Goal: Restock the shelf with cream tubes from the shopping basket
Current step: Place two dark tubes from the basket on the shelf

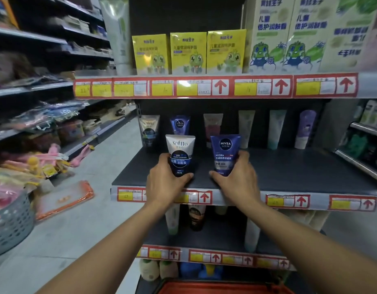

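The red shopping basket [223,288] shows only as a strip of rim at the bottom edge, right under the camera. Above it, both forearms reach up to the dark grey shelf [289,170]. The left hand [165,183] wraps its fingers and thumb round the lower part of a white and dark blue Softto cream tube [180,154], which stands cap-down near the shelf's front edge. Just beside it, the right hand [236,179] grips a blue Nivea Men tube [224,154] the same way, also upright and close to the front edge. The two tubes stand side by side with a small gap between them.

Along the back edge of the same shelf runs a row of tubes [246,128], upright and spaced apart, with a matching Softto and Nivea tube at its left end. Red and yellow price labels [204,197] line the front edge. On the shelf above stand yellow boxes [188,53] with a green cartoon figure.
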Tool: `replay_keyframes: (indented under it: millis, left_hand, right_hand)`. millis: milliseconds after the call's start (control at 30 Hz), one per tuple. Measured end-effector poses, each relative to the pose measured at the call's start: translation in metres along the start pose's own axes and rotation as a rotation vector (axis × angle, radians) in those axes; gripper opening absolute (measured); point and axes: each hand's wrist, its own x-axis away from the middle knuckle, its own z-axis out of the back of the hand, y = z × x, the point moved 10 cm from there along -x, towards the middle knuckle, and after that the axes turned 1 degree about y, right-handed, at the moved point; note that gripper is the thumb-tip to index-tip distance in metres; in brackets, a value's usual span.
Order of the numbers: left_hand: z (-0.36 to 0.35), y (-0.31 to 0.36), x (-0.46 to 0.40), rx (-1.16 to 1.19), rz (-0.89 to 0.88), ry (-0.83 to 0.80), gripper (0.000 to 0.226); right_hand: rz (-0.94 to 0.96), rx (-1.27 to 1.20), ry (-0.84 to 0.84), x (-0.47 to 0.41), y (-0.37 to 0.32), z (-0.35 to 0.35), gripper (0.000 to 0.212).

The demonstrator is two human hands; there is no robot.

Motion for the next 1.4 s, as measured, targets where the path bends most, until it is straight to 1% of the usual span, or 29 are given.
replay_keyframes:
  millis: [133, 200, 267, 333, 400, 533, 633, 733, 867, 1033, 1133, 1200, 1300, 1400]
  left_hand:
    - [-0.006, -0.004, 0.001, 0.026, 0.023, 0.035, 0.086]
    - [-0.005, -0.004, 0.002, 0.006, 0.023, 0.067, 0.086]
    - [-0.005, -0.006, 0.002, -0.019, 0.026, 0.077, 0.076]
    - [-0.003, -0.009, 0.001, -0.022, 0.035, 0.085, 0.070]
    - [0.000, -0.014, -0.002, -0.011, 0.058, 0.088, 0.069]
    - [0.016, -0.023, -0.015, -0.001, 0.084, 0.109, 0.065]
    - [0.031, -0.036, -0.034, -0.014, 0.103, 0.111, 0.066]
    - [0.041, -0.052, -0.059, -0.046, 0.119, 0.090, 0.065]
    - [0.047, -0.072, -0.093, -0.083, 0.129, 0.073, 0.070]
    - [0.042, -0.088, -0.130, -0.103, 0.109, 0.053, 0.069]
    - [0.033, -0.096, -0.142, -0.103, 0.101, 0.024, 0.071]
    - [0.027, -0.102, -0.145, -0.101, 0.096, 0.013, 0.071]
    - [0.021, -0.112, -0.146, -0.104, 0.098, 0.021, 0.071]
    - [0.017, -0.119, -0.148, -0.099, 0.097, 0.035, 0.072]
  right_hand:
    - [0.026, 0.011, 0.007, 0.000, -0.002, 0.001, 0.081]
    - [0.048, 0.099, 0.063, 0.003, -0.002, 0.007, 0.081]
    - [0.074, 0.210, 0.062, 0.003, -0.002, 0.008, 0.068]
    - [0.052, 0.235, -0.010, 0.001, 0.002, 0.002, 0.053]
    - [0.017, 0.217, -0.052, -0.001, 0.003, -0.003, 0.049]
    - [0.035, 0.179, -0.068, -0.006, -0.016, -0.016, 0.048]
    - [0.057, 0.177, -0.113, -0.016, -0.033, -0.036, 0.046]
    - [0.061, 0.181, -0.161, -0.027, -0.046, -0.062, 0.050]
    - [0.060, 0.181, -0.181, -0.042, -0.060, -0.091, 0.052]
    - [0.075, 0.167, -0.201, -0.065, -0.074, -0.119, 0.044]
    - [0.068, 0.163, -0.212, -0.075, -0.079, -0.133, 0.048]
    - [0.076, 0.165, -0.214, -0.076, -0.081, -0.140, 0.045]
    - [0.096, 0.160, -0.200, -0.075, -0.078, -0.147, 0.041]
    - [0.115, 0.175, -0.180, -0.076, -0.075, -0.150, 0.045]
